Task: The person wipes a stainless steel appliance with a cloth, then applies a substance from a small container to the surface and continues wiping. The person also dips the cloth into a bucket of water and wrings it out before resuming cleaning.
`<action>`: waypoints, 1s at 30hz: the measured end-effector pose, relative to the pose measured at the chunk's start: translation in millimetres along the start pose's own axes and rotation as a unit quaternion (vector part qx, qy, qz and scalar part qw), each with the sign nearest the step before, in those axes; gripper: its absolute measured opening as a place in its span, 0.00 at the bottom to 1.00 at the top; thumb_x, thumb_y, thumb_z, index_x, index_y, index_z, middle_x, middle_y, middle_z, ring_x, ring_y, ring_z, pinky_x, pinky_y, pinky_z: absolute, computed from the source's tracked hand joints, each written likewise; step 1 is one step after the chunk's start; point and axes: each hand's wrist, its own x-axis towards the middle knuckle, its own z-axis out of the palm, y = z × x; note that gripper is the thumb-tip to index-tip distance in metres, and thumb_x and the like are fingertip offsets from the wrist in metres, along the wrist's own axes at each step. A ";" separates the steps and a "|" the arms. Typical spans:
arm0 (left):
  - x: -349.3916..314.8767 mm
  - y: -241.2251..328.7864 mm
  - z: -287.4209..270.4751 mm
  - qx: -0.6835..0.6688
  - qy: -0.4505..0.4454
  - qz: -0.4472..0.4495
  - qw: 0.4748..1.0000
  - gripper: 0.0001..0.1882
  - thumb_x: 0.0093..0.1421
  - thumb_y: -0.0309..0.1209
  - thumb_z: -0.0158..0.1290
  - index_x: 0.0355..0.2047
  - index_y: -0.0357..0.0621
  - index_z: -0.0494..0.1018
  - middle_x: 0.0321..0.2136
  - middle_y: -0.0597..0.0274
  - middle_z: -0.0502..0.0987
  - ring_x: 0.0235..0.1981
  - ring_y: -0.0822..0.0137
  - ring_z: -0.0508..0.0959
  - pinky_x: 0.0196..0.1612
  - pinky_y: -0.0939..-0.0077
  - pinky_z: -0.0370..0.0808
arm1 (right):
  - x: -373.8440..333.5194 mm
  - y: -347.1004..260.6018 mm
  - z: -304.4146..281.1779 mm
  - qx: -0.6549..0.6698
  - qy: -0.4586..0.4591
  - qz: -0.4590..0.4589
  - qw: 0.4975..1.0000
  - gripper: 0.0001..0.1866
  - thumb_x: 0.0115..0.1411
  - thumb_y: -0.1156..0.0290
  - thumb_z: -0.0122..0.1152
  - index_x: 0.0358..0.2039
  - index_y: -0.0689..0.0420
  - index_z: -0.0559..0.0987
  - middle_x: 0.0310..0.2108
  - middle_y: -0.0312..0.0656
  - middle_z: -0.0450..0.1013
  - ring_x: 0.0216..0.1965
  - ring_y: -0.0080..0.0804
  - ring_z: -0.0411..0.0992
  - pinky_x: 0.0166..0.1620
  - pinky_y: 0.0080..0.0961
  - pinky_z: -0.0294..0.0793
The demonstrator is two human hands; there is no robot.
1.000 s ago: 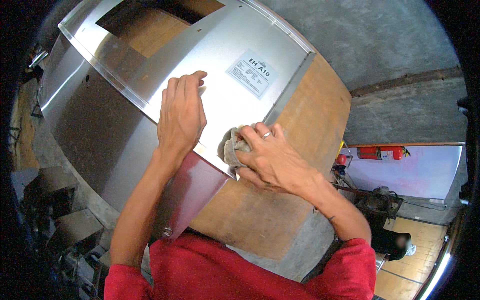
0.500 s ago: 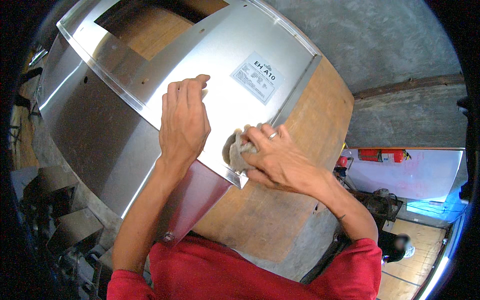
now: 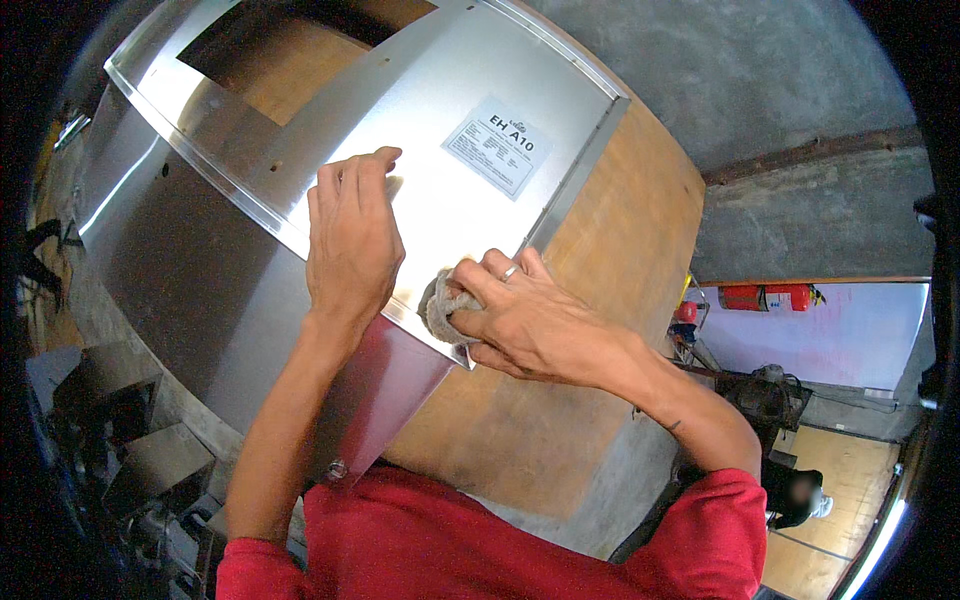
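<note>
A shiny sheet-metal housing (image 3: 340,120) lies on a wooden tabletop (image 3: 620,220). A pale printed label (image 3: 498,147) is stuck on its upper face. My left hand (image 3: 352,240) lies on that face beside the front edge, fingers stretched out and holding nothing. To its right, my right hand (image 3: 525,315) grips a crumpled grey rag (image 3: 440,312). The rag presses on the metal near the front right corner, and the fingers partly cover it. Below that edge, the front side (image 3: 385,390) reflects my red shirt.
A rectangular opening (image 3: 300,75) is cut in the housing's far left. Dark box-shaped metal pieces (image 3: 160,470) stand on the floor at lower left. Red fire extinguishers (image 3: 770,298) are by the right wall. Another person (image 3: 797,497) is at the far lower right.
My right hand has slid the rag slightly left and toward me along the metal. My left hand stays at about the same spot on the panel. The whole view has shifted a little.
</note>
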 end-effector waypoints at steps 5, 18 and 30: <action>-0.6 -5.5 -0.4 -0.006 0.014 0.017 1.000 0.20 0.65 0.20 0.57 0.57 0.39 0.73 0.49 0.51 0.79 0.52 0.47 0.75 0.57 0.51 0.70 | 10.5 0.1 -13.0 -0.089 -0.019 -0.023 0.996 0.13 0.63 0.60 0.69 0.44 0.52 0.88 0.53 0.44 0.70 0.57 0.43 0.67 0.55 0.46 0.67; -1.1 -1.2 -2.0 0.013 0.018 0.012 1.000 0.17 0.69 0.21 0.51 0.57 0.38 0.74 0.50 0.53 0.79 0.53 0.54 0.74 0.57 0.55 0.70 | 4.0 39.5 -27.0 -0.138 -0.021 0.052 0.989 0.15 0.62 0.62 0.70 0.47 0.55 0.85 0.58 0.45 0.68 0.58 0.45 0.66 0.55 0.44 0.67; -1.3 -0.1 -0.9 0.021 0.012 -0.004 1.000 0.18 0.67 0.20 0.51 0.57 0.37 0.73 0.52 0.50 0.78 0.54 0.52 0.74 0.58 0.54 0.69 | -6.8 50.3 1.0 -0.130 0.017 0.059 0.990 0.17 0.61 0.61 0.70 0.50 0.50 0.85 0.60 0.44 0.69 0.59 0.46 0.67 0.57 0.47 0.69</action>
